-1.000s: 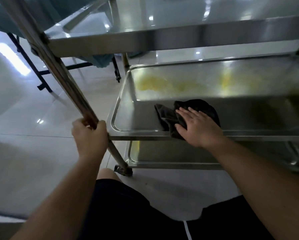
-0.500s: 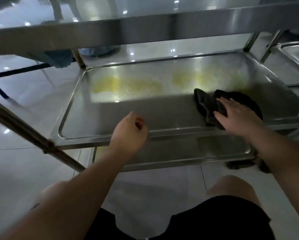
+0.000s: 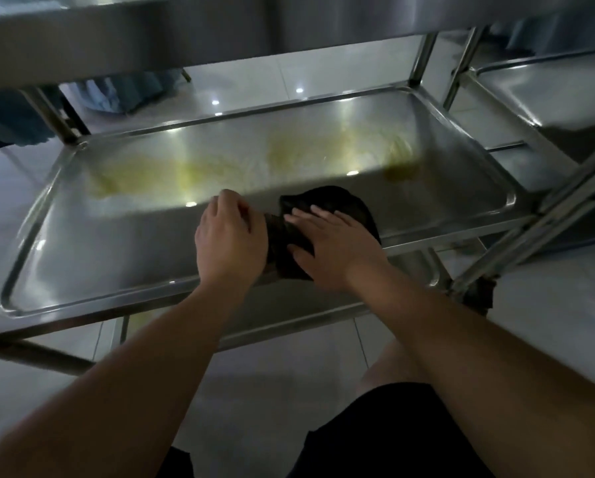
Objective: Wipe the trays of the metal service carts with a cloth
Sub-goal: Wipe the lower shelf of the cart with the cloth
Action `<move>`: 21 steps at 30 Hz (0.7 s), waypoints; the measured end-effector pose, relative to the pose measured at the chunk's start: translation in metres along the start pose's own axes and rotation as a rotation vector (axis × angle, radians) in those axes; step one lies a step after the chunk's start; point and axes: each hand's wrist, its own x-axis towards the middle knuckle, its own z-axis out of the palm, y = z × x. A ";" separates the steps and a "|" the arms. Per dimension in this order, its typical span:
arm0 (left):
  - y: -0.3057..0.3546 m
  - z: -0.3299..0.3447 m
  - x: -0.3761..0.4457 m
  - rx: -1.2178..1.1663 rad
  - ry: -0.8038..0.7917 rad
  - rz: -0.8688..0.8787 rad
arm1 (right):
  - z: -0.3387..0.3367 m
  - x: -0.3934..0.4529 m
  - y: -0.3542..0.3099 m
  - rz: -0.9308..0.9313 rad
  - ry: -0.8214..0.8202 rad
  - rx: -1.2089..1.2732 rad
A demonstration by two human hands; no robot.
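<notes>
A dark cloth [image 3: 344,205] lies bunched near the front rim of the cart's middle metal tray [image 3: 116,236]. My right hand [image 3: 334,250] presses flat on the cloth with straight fingers. My left hand [image 3: 230,239] sits at the cloth's left end with its fingers curled over that edge. Yellowish smears [image 3: 192,174] streak the far half of the tray. The cart's top tray [image 3: 220,25] overhangs the view, and a lower tray [image 3: 289,315] shows beneath the front rim.
A second metal cart [image 3: 547,94] stands close on the right. A slanted cart leg [image 3: 547,219] ends in a caster [image 3: 478,294]. Blue fabric [image 3: 127,91] hangs behind. My knees in black shorts are below, over a pale tiled floor.
My left hand let go of the cart's frame bar, reached into the middle tray and came to the cloth's left end. My right hand stayed flat on the cloth as the view shifted.
</notes>
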 end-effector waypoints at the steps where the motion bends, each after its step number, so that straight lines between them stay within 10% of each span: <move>1: 0.000 0.005 0.000 0.013 -0.028 -0.012 | -0.005 -0.005 0.019 0.035 0.014 -0.008; 9: -0.017 0.028 -0.009 0.248 -0.155 0.102 | -0.059 -0.052 0.216 0.556 0.119 0.006; 14: -0.015 0.034 -0.014 0.351 -0.125 0.159 | -0.051 -0.016 0.212 0.843 0.131 0.046; 21: -0.015 0.034 -0.015 0.348 -0.178 0.223 | -0.023 0.048 0.065 0.293 0.109 0.026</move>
